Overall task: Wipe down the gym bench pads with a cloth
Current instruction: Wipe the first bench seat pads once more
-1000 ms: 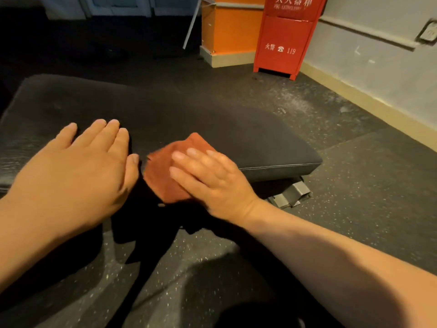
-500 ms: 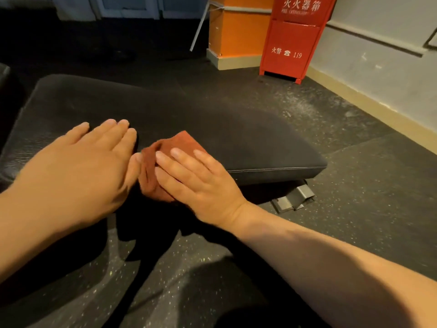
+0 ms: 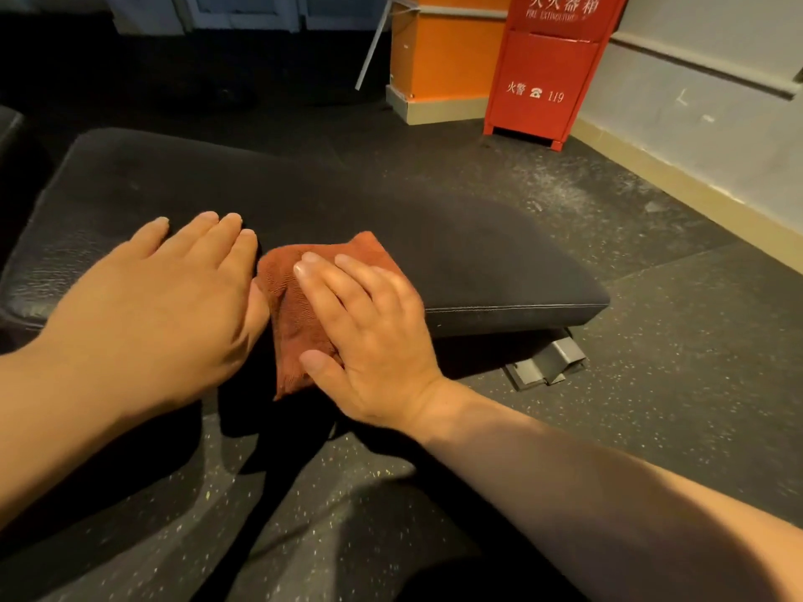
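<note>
Rust cloth [image 3: 295,297] (crumpled) on black pad [image 3: 391,219]

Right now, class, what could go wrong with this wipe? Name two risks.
The cloth, pressed under the right hand, seems to drape over the near edge of the bench pad; a pull could drop it onto the floor. The left hand rests flat on the pad, so that patch may go unwiped.

Cloth [image 3: 300,306] on bench pad [image 3: 456,254] — left hand [image 3: 156,306] beside.
</note>
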A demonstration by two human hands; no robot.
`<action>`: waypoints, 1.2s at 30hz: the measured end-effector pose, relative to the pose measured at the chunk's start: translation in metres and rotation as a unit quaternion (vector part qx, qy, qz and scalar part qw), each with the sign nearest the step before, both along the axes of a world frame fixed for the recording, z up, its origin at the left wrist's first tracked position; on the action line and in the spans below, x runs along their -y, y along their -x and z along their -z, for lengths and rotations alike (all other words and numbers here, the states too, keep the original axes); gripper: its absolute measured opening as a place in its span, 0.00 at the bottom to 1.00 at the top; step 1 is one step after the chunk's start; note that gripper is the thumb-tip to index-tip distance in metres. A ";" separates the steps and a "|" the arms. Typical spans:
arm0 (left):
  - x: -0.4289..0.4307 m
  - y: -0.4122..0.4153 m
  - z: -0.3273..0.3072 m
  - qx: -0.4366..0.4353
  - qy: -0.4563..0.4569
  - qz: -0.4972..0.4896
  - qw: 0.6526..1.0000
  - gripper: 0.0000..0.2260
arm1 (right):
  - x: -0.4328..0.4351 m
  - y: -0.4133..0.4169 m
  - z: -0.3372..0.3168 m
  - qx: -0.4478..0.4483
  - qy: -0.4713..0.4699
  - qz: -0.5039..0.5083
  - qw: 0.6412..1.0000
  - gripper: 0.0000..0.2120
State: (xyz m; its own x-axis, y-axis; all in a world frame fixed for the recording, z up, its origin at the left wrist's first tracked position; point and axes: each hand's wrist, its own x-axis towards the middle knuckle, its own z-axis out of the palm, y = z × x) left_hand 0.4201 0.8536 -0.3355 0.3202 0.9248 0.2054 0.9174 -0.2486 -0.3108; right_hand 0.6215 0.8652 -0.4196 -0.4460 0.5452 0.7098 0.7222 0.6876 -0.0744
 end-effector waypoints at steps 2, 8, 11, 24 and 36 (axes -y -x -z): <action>-0.001 0.008 -0.006 0.007 0.010 0.024 1.000 0.34 | -0.007 -0.026 0.002 0.070 -0.038 -0.057 0.995 0.27; 0.013 0.034 -0.022 0.048 0.027 0.087 0.995 0.30 | -0.032 -0.105 0.021 0.141 0.012 0.020 0.990 0.29; 0.017 0.033 -0.022 0.049 0.015 0.087 0.995 0.28 | -0.028 -0.050 0.005 0.124 -0.006 -0.013 0.992 0.25; 0.067 0.110 -0.042 0.021 0.031 0.037 0.999 0.27 | 0.008 0.077 -0.044 0.066 -0.013 -0.079 0.995 0.24; 0.135 0.256 -0.069 0.141 0.026 -0.086 0.986 0.26 | 0.067 0.231 -0.090 0.051 0.072 -0.199 0.976 0.26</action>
State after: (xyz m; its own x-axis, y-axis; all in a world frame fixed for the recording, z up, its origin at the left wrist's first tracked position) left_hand 0.1643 0.7183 -0.2662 0.0944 0.9720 0.2154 0.9955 -0.0902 -0.0292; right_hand 0.3904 0.7978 -0.3292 -0.7067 0.4059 0.5795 0.4091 0.9027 -0.1333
